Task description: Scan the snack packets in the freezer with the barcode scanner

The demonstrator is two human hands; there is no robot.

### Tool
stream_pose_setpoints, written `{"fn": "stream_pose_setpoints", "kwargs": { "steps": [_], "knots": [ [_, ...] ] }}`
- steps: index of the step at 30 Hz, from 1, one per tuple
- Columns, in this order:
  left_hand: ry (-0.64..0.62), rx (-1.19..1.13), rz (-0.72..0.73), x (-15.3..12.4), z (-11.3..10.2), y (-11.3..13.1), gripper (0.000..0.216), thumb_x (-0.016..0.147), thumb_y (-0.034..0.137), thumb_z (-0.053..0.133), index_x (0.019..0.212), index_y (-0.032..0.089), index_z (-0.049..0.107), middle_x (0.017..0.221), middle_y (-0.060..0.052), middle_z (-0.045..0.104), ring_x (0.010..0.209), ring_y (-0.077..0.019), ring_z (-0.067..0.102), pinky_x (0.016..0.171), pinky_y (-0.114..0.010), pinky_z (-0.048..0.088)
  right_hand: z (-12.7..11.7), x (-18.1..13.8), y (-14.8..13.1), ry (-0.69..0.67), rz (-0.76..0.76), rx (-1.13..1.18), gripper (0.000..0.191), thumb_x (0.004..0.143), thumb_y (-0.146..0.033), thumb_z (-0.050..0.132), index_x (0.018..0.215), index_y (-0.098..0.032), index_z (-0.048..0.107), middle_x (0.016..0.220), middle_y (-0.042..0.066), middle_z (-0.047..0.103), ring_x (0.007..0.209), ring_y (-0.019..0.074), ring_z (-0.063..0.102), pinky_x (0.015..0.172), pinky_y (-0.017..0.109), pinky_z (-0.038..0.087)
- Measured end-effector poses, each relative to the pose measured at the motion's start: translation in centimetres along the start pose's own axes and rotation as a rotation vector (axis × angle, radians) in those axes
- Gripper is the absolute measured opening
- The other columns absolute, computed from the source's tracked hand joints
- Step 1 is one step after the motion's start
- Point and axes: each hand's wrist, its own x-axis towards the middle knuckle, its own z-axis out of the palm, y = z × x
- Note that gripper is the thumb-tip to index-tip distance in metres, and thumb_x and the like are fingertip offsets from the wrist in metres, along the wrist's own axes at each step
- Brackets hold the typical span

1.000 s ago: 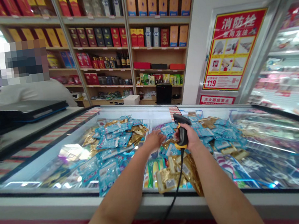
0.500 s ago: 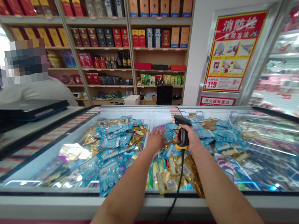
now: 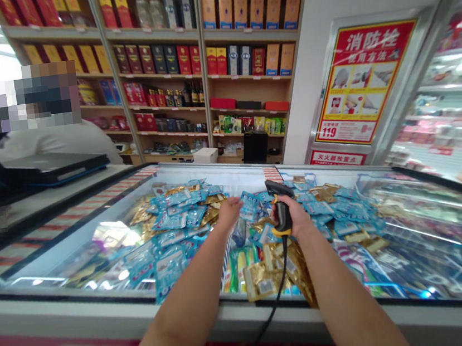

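My right hand (image 3: 293,216) grips a black and yellow barcode scanner (image 3: 280,203) by its handle, its cable hanging down toward me. The scanner's head points left. My left hand (image 3: 229,211) holds up a blue packet (image 3: 248,205) just in front of the scanner, above the open chest freezer (image 3: 104,306). The freezer is filled with several blue packets (image 3: 170,225) and gold packets (image 3: 264,273) in heaps.
A person in a white top (image 3: 58,141) stands at the left behind a counter with a dark laptop (image 3: 51,168). Shelves of boxed goods (image 3: 200,59) line the back wall. A red fire-hydrant notice (image 3: 360,81) and a glass-door cooler (image 3: 449,101) stand on the right.
My left hand has lifted a blue packet out of the pile and brought it up before the scanner. My right hand and the scanner turned slightly left.
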Motion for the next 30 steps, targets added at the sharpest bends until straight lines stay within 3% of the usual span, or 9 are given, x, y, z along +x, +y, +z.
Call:
{"fn": "stream_pose_setpoints", "kwargs": {
  "steps": [4, 8, 17, 30],
  "knots": [
    [0.164, -0.321, -0.168, 0.4, -0.7, 0.4, 0.026, 0.075, 0.023, 0.066, 0.098, 0.013, 0.064, 0.089, -0.007, 0.068, 0.075, -0.0163, 0.065, 0.068, -0.031, 0.054, 0.3, -0.3, 0.4, -0.048, 0.041, -0.107, 0.017, 0.086, -0.026, 0.054, 0.075, -0.014, 0.060, 0.056, 0.003, 0.064, 0.046, 0.0132, 0.059, 0.045, 0.024, 0.052],
    [0.233, -0.481, -0.202, 0.5, -1.0, 1.0, 0.024, 0.071, 0.022, 0.066, 0.093, 0.015, 0.060, 0.079, -0.002, 0.062, 0.067, -0.0118, 0.061, 0.063, -0.026, 0.053, 0.4, -0.3, 0.9, -0.080, 0.081, -0.206, 0.018, 0.086, -0.025, 0.055, 0.073, -0.014, 0.060, 0.055, 0.004, 0.064, 0.045, 0.0140, 0.059, 0.043, 0.024, 0.051],
    [0.209, -0.497, -0.149, 0.3, -1.0, 1.4, 0.031, 0.066, 0.033, 0.071, 0.089, 0.016, 0.058, 0.076, 0.001, 0.059, 0.067, -0.0120, 0.060, 0.064, -0.028, 0.053, 0.2, 0.0, 1.2, -0.085, 0.077, -0.222, 0.015, 0.083, -0.027, 0.059, 0.073, -0.016, 0.059, 0.054, 0.002, 0.063, 0.044, 0.0137, 0.059, 0.043, 0.022, 0.050],
    [0.222, -0.524, -0.153, 0.4, -0.9, 1.1, 0.025, 0.070, 0.024, 0.068, 0.092, 0.016, 0.058, 0.077, 0.001, 0.061, 0.065, -0.0108, 0.060, 0.064, -0.027, 0.053, 0.4, -0.2, 1.1, -0.082, 0.064, -0.216, 0.015, 0.081, -0.026, 0.061, 0.071, -0.017, 0.058, 0.051, 0.002, 0.062, 0.043, 0.0136, 0.058, 0.041, 0.022, 0.049]
  ]
}}
